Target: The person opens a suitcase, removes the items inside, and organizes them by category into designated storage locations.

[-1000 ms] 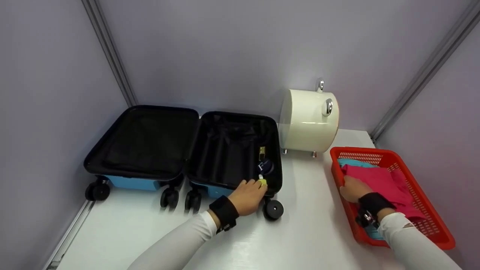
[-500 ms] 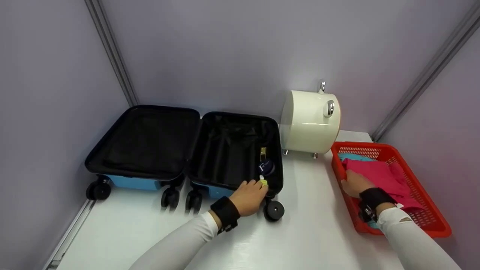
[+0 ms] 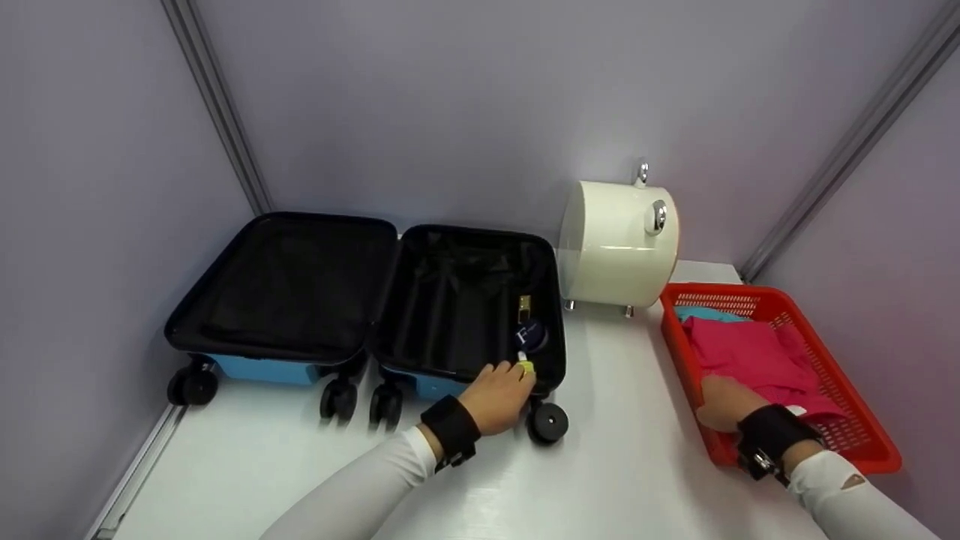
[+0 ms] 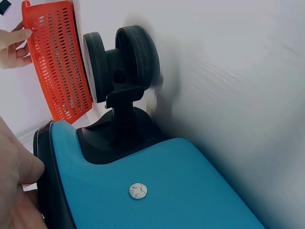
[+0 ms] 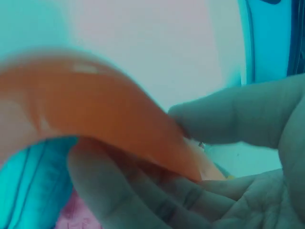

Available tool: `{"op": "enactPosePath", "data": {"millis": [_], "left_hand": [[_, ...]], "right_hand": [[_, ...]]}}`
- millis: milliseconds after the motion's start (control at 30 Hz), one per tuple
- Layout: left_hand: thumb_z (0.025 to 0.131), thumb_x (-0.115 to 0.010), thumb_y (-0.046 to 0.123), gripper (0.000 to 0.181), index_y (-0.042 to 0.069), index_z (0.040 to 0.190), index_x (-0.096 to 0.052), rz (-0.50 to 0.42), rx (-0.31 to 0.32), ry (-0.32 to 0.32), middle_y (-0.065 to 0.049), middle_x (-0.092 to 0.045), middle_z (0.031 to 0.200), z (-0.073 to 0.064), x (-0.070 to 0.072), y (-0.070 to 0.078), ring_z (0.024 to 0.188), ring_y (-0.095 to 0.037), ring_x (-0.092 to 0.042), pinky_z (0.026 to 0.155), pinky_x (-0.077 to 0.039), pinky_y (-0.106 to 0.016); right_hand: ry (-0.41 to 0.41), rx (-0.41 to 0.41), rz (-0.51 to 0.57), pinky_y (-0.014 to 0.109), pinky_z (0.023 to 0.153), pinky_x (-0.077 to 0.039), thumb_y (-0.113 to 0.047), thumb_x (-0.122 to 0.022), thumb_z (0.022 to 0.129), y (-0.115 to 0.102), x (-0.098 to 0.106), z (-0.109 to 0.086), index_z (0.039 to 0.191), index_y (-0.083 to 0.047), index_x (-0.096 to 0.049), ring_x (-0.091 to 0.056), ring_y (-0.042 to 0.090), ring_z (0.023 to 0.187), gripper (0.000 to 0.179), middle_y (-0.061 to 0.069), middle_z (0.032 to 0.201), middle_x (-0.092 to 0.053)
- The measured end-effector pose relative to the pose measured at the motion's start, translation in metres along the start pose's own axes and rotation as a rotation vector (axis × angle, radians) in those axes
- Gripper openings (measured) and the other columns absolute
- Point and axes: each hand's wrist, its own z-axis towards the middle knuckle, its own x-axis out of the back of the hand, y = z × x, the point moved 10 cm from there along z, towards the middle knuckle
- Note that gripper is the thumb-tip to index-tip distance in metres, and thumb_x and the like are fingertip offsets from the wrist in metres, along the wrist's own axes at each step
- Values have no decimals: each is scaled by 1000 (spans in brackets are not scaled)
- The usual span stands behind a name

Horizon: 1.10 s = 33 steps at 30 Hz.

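The slotted red basket (image 3: 681, 364) sits on the table's right, holding pink cloth (image 3: 742, 356) and teal cloth (image 3: 709, 314); the right hand (image 3: 727, 405) pinches its left rim between thumb and fingers. In the open black-lined suitcase (image 3: 457, 322), a dark disc (image 3: 534, 335) reads "F". The left hand (image 3: 495, 397) crosses the suitcase's near edge; whether its fingers clamp, I can't tell. Bare white table (image 3: 615, 412) separates suitcase and basket.

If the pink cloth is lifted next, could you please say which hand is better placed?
Probably the right hand: it grips the red basket beside the pink cloth, while the left hand holds the suitcase.
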Motion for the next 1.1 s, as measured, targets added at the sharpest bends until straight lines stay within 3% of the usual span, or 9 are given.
{"op": "enactPosePath", "data": {"millis": [200, 400, 633, 867, 1100], "left_hand": [[112, -59, 24, 26, 11, 135, -66, 11, 6, 16, -6, -69, 129, 0, 1, 0, 104, -23, -63, 80, -47, -33], [113, -57, 24, 31, 11, 140, -64, 5, 3, 0, -6, -69, 131, 0, -1, 2, 108, -23, -63, 84, -49, -34], [113, -58, 23, 30, 11, 140, -65, 6, 7, 4, -6, -69, 131, -1, -1, 3, 108, -23, -63, 86, -50, -35], [111, -60, 22, 28, 12, 137, -65, 8, 8, 2, -5, -70, 129, 0, -2, 3, 105, -22, -62, 82, -47, -32], [112, -60, 23, 24, 13, 133, -66, -3, 1, 16, -4, -70, 125, 1, -2, 6, 103, -21, -62, 79, -44, -31]], "right_hand": [[23, -2, -4, 41, 66, -55, 3, -60, 89, -2, 3, 5, 97, 9, -54, -58, 30, 75, 12, 16, 81, -54], [100, 0, -21, 41, 67, -52, 1, -62, 91, 2, 12, 17, 95, 8, -53, -55, 31, 75, 12, 15, 80, -53], [211, -26, -17, 54, 78, -59, -4, -67, 95, 8, 24, 42, 107, 16, -53, -62, 41, 82, 28, 27, 88, -60], [239, -66, -8, 54, 78, -58, -5, -65, 97, 17, 32, 70, 108, 15, -55, -63, 42, 84, 26, 29, 92, -63], [269, -83, -23, 61, 84, -59, -4, -64, 99, 23, 41, 82, 108, 16, -56, -66, 48, 89, 24, 34, 98, -66]]}}
